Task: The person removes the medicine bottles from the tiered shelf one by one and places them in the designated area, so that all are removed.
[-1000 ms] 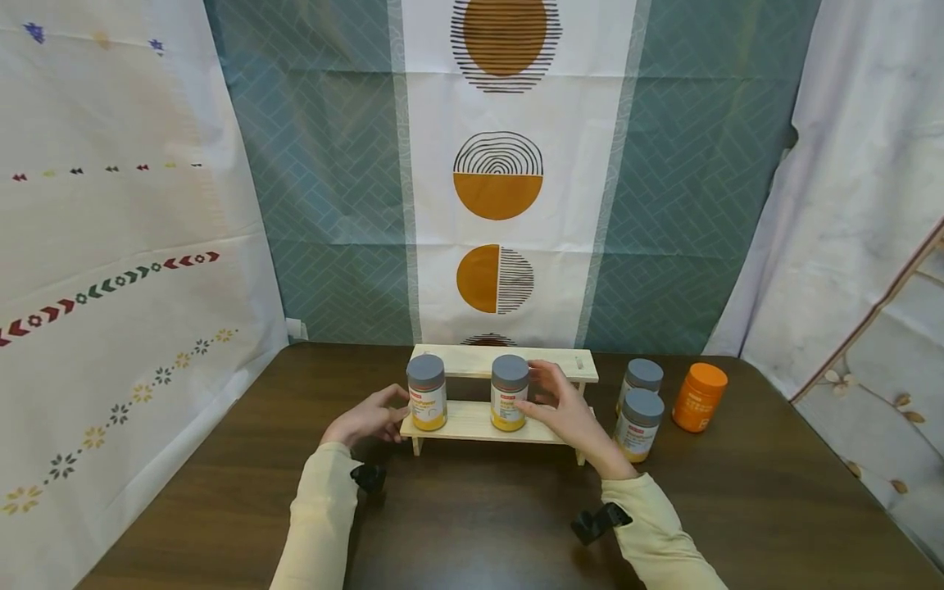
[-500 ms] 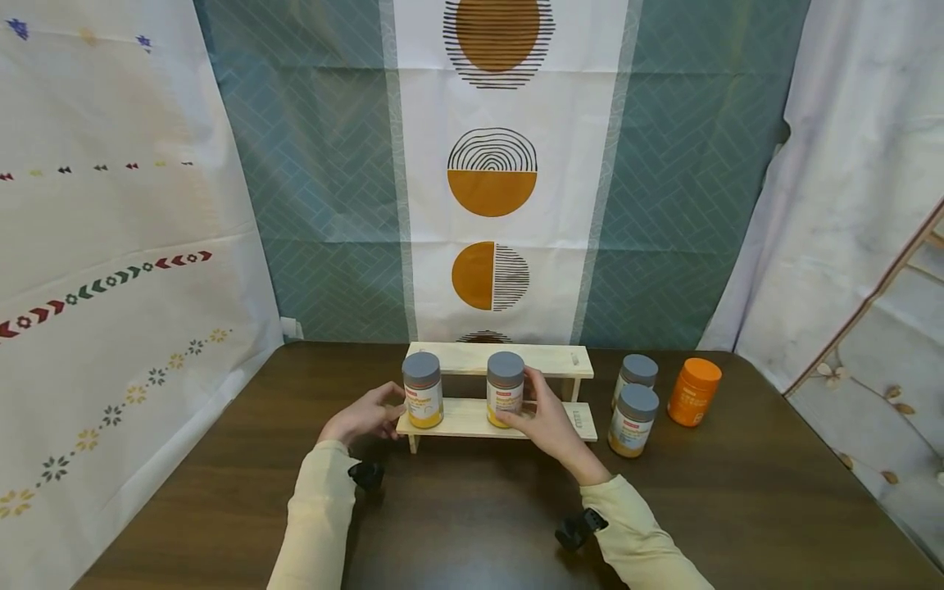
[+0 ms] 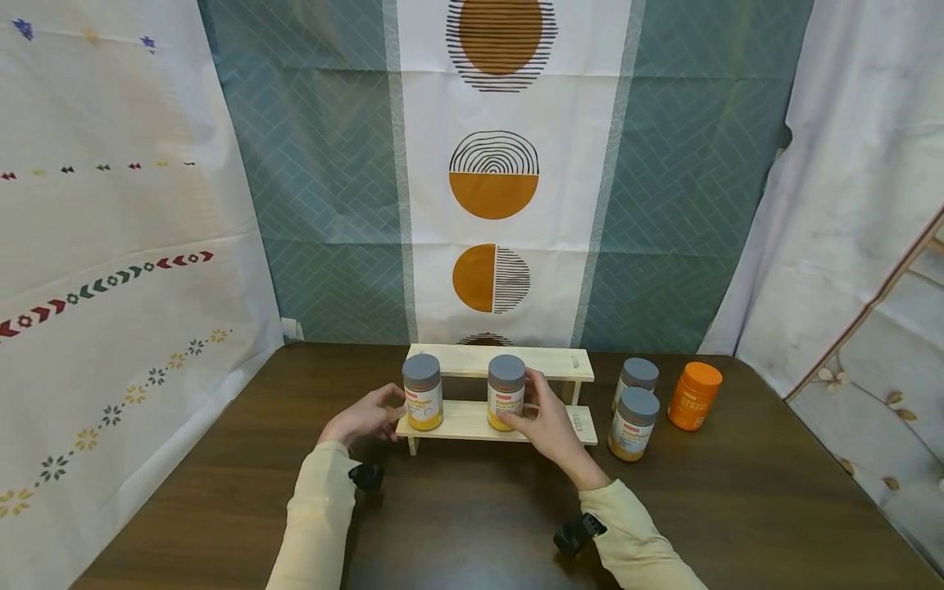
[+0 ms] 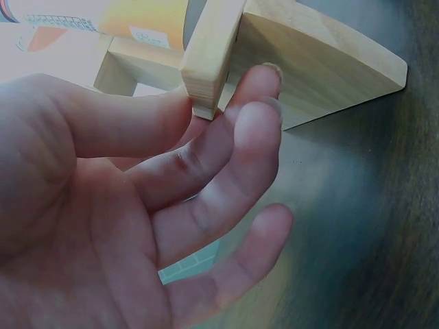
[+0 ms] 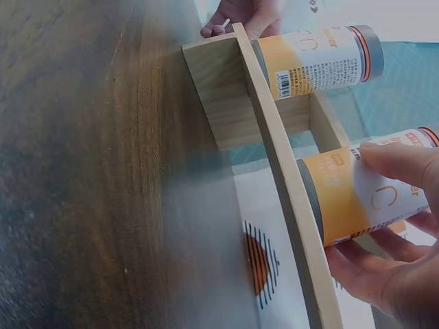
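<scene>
A two-tier pale wooden rack (image 3: 460, 415) stands on the dark table. On its lower tier are two upright grey-lidded jars with white and yellow labels, the left jar (image 3: 424, 395) at the left end and the right jar (image 3: 505, 397) past the middle. My right hand (image 3: 551, 426) grips the right jar, thumb in front and fingers round its far side; the jar's base sits at the board in the right wrist view. With thumb and fingers, my left hand (image 3: 369, 416) pinches the left end of the lower board (image 4: 214, 58), beside the left jar.
Right of the rack, two more grey-lidded jars, a front one (image 3: 633, 426) and a back one (image 3: 638, 377), stand close together. Beside them is an orange jar (image 3: 695, 397). The rack's upper tier (image 3: 501, 360) lies behind the held jar. Patterned cloths hang behind the table and at both sides.
My right hand has shifted left and closed more fully round the right jar, its forearm moving away from the loose jars. The left hand keeps its hold; the view shifts slightly.
</scene>
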The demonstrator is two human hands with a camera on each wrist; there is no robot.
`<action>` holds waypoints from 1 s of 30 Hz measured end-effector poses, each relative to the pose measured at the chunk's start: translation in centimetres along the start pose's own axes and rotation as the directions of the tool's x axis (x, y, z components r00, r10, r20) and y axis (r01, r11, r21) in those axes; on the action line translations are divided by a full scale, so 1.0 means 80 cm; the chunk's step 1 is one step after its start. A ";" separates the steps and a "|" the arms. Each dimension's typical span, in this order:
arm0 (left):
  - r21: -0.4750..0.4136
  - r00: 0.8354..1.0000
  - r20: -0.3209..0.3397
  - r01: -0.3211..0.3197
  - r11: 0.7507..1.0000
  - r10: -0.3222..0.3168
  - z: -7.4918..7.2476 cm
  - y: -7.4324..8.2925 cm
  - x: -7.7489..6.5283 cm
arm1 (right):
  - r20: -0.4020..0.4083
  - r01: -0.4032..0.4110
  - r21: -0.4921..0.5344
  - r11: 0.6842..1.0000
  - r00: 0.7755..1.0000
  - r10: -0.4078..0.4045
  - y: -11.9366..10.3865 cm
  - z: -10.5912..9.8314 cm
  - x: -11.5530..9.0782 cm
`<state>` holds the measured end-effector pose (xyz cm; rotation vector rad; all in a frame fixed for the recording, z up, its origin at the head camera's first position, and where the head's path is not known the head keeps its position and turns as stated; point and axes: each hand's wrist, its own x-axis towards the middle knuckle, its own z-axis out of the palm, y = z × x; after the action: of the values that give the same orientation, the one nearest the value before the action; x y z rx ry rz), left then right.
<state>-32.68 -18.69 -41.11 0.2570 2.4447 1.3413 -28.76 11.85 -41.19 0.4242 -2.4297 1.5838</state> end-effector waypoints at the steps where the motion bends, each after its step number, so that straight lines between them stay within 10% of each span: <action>1: -0.002 1.000 -0.001 0.001 1.000 -0.001 0.000 0.000 0.000 | -0.001 0.003 0.001 1.000 1.000 -0.003 0.000 0.000 0.000; 30: 0.007 1.000 0.010 -0.013 1.000 0.013 -0.001 -0.002 0.001 | -0.033 0.059 -0.133 0.989 0.997 -0.064 -0.031 -0.080 0.003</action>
<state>-32.76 -18.84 -41.21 0.2810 2.4442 1.3345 -28.00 16.75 -36.44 0.4375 -2.4508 1.3848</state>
